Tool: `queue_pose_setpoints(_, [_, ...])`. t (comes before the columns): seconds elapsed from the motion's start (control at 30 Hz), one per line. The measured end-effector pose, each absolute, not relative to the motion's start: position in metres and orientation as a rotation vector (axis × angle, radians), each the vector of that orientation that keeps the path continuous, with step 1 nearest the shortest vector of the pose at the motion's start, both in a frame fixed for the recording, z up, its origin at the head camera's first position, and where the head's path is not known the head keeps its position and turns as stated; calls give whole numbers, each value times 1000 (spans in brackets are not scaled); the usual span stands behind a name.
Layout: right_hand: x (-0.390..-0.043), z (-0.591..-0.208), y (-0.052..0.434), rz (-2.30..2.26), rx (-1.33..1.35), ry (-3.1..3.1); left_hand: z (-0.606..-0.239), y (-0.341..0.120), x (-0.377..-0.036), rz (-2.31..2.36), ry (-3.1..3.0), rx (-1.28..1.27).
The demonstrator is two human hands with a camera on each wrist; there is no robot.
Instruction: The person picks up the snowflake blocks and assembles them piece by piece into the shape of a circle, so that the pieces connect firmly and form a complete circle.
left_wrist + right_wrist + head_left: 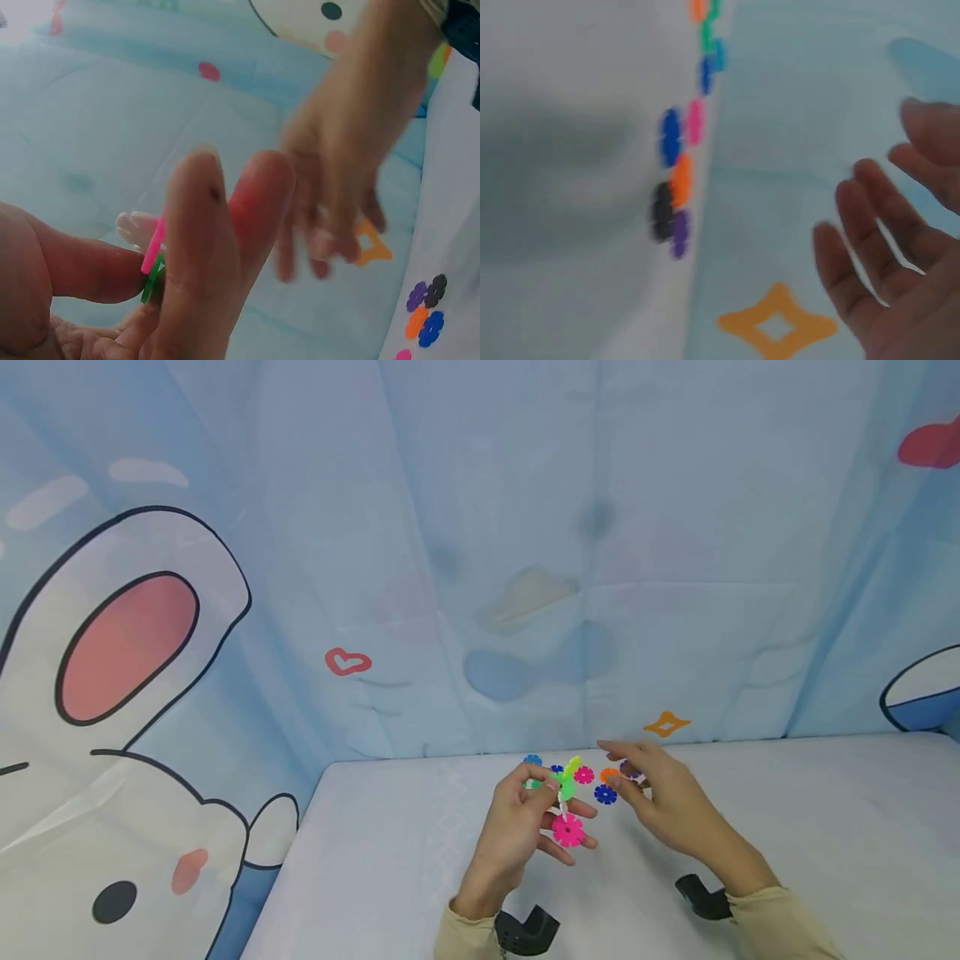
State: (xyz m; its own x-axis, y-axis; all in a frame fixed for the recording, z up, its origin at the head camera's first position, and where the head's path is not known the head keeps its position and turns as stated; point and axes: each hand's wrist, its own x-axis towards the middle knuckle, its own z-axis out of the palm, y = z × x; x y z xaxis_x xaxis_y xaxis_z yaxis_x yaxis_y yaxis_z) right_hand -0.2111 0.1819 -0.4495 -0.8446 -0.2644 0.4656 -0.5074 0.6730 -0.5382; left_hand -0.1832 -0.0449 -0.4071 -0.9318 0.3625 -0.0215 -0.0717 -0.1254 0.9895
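Note:
My left hand (513,818) pinches a small cluster of joined plastic snowflake discs between thumb and index finger. In the head view a green disc (567,787), a yellow disc (573,766) and a pink disc (567,831) show in it, with a white piece between. The left wrist view shows the pink disc (153,245) and green disc (152,279) edge-on at the fingertips. To the right, my right hand (667,793) hovers over the table with its fingers loosely extended. Nothing lies in its fingers (885,247) in the right wrist view.
Loose discs lie along the table's (405,843) back edge, among them a blue disc (605,794), an orange disc (609,775), a pink disc (584,774) and a black disc (662,212). Behind hangs a light blue printed curtain (480,527).

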Motion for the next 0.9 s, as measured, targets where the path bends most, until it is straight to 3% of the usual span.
queue_pose_setpoints(0.3, [-223,-501,182,624,590,-3034,-406,-47,-186,2130,1924,260])
queue_pose_setpoints(0.9, [-223,-493,176,753,517,-2988,-406,-47,-185,2147,1883,301])
